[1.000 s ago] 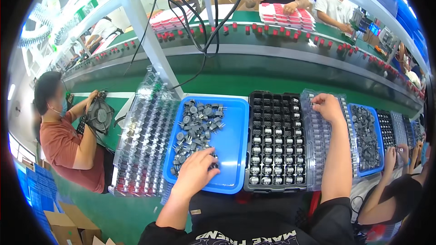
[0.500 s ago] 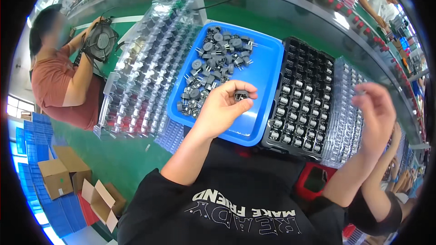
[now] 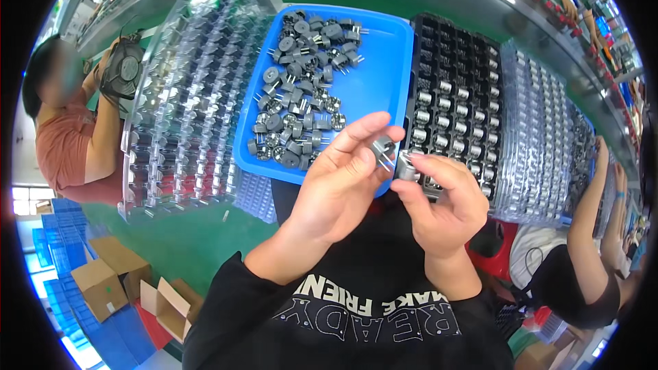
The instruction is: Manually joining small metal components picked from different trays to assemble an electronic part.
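My left hand (image 3: pixel 329 195) pinches a dark grey round cap with thin metal pins (image 3: pixel 381 148), the pins pointing down toward my right hand. Close beside it, the thumb and fingers of my right hand (image 3: pixel 449 209) close on a small silver motor (image 3: pixel 407 166). A narrow gap seems to part the pins from the motor. Both hands are held above the near edge of a blue tray (image 3: pixel 377 62), whose left half holds a heap of similar grey caps (image 3: pixel 301 62). To its right, a black compartment tray (image 3: pixel 449 34) carries rows of silver motors (image 3: pixel 459 111).
Clear plastic blister trays (image 3: pixel 181 106) stand tilted at left, and more clear trays (image 3: pixel 534 130) are stacked at right. A person (image 3: pixel 75 137) holds a black fan (image 3: pixel 123 68) at far left. Cardboard boxes (image 3: pixel 103 284) lie lower left; a co-worker's arm (image 3: pixel 589 212) reaches in at right.
My right hand has come left from over the clear trays and is now beside my left hand with a motor. The grey cap has turned, showing its pins. The view has shifted.
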Demonstrator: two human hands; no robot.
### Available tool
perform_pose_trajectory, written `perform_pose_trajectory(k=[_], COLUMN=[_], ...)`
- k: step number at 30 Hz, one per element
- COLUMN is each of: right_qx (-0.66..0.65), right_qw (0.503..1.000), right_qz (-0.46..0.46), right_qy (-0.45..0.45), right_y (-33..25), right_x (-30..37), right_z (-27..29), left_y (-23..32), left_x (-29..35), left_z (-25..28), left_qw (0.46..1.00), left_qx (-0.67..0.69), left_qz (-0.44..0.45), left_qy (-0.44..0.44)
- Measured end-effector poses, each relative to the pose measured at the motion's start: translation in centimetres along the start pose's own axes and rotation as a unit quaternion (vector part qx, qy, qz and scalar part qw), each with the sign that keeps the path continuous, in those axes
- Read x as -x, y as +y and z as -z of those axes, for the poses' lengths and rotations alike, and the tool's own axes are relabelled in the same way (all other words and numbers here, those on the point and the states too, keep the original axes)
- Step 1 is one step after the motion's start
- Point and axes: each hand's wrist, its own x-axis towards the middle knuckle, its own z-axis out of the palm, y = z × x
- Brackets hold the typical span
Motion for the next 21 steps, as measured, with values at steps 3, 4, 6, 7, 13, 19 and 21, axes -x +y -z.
perform_pose_trajectory(k=[3,4,6,7,13,19,21], right_qx=[0.005,0.018,0.031,0.04,0.045,-0.065,-0.105], right_qw=[1.0,0.999,0.998,0.998,0.998,0.996,0.988], right_qz=[0.015,0.029,0.043,0.046,0.044,-0.067,-0.106], right_qy=[0.002,0.016,0.03,0.033,0.026,0.007,-0.042], right_y=[0.1,0.2,0.3,0.2,0.2,0.7,1.3], right_x=[0.2,0.3,0.5,0.6,0.4,0.5,0.2], right_z=[-0.5,-0.6,-0.6,-0.6,-0.2,0.6,1.3], left_y=[-0.8,-0.8,-0.9,-0.9,-0.6,-0.5,-0.8], left_x=[0.0,0.0,0.1,0.1,-0.1,-0.3,-0.5], left_z=[-0.8,-0.9,-1.0,-1.0,-1.0,-0.5,-0.7], left_qw=[0.998,0.998,0.998,0.998,0.994,0.972,0.963], left_qx=[-0.016,-0.016,-0.035,-0.035,-0.093,-0.225,-0.258], left_qz=[-0.015,-0.012,-0.02,-0.019,-0.031,-0.064,-0.075], left_qy=[-0.058,-0.057,-0.057,-0.057,-0.056,-0.016,-0.028])
